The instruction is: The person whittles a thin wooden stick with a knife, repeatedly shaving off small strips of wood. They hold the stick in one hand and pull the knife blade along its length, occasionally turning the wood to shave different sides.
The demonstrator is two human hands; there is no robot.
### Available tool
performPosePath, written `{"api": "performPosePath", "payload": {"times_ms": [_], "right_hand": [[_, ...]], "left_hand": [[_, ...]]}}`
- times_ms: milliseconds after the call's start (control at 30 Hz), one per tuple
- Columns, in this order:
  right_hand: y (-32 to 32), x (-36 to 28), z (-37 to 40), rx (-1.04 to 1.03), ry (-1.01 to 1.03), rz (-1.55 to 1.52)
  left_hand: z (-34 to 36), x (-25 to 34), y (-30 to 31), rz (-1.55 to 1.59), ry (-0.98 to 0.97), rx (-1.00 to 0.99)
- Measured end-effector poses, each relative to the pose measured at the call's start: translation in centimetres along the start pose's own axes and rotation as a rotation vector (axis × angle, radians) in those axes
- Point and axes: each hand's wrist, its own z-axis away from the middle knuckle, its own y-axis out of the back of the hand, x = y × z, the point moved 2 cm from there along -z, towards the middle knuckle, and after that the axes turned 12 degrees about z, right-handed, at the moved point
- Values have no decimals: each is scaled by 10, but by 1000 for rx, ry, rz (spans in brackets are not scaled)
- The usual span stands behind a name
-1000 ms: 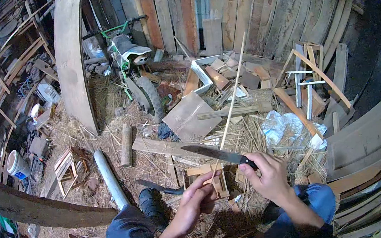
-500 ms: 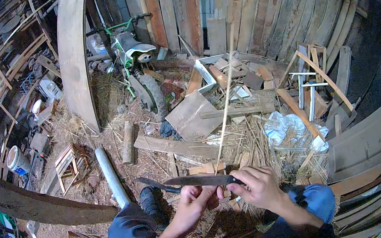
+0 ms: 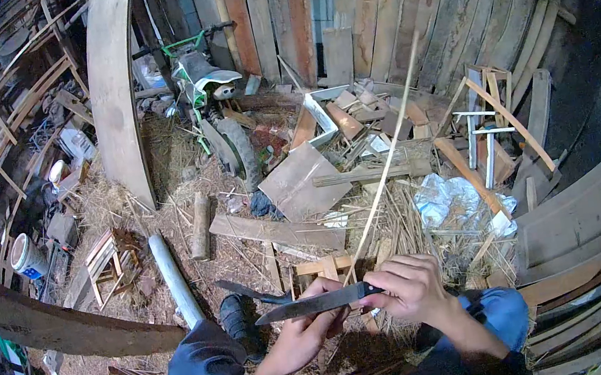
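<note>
My right hand point(image 3: 411, 287) is closed around the black handle of a knife point(image 3: 303, 308). Its dark blade points left and lies across the fingers of my left hand point(image 3: 308, 332). Those fingers are curled round the lower end of a long, thin pale strip point(image 3: 387, 161), which looks like split bamboo and slants up to the right. Where blade and strip meet is partly covered by my fingers. Just beyond my left hand lies a second dark blade with a handle point(image 3: 253, 291), near my boot point(image 3: 241, 324).
A small wooden frame point(image 3: 324, 266) stands just past my hands. Loose straw, boards point(image 3: 279, 230) and a white plastic sheet point(image 3: 448, 198) litter the ground. Farther back are a dirt bike point(image 3: 203, 79) and a tall plank point(image 3: 118, 98). A pale pole point(image 3: 174, 276) leans by my left knee.
The knife has moved down and left, its tip now tilted lower. The strip's upper end has swung to the right. My left hand has shifted slightly.
</note>
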Motion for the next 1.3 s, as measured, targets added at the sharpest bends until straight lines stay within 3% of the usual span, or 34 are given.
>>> {"api": "performPosePath", "payload": {"times_ms": [267,333,667,733,767,833,1000,1067,1200,1300], "right_hand": [[7,8,-1,23,33,90],[10,13,1,18,31,112],[16,32,6,4,23,178],[14,72,24,96,-515,155],[24,80,30,103,-523,158],[47,87,25,252,-421,304],[18,44,26,175,-296,232],[6,31,27,62,-152,138],[-2,4,10,49,-35,114],[-5,-6,-1,44,10,31]], "left_hand": [[-1,-5,-1,102,6,-31],[0,-9,1,281,47,-15],[2,2,9,214,33,-2],[6,2,8,167,31,-18],[12,0,7,187,44,-29],[16,-3,11,209,35,-7],[16,-5,22,174,19,48],[12,-6,12,154,-42,8],[7,-22,12,153,52,56],[2,-13,-1,68,-48,60]]}}
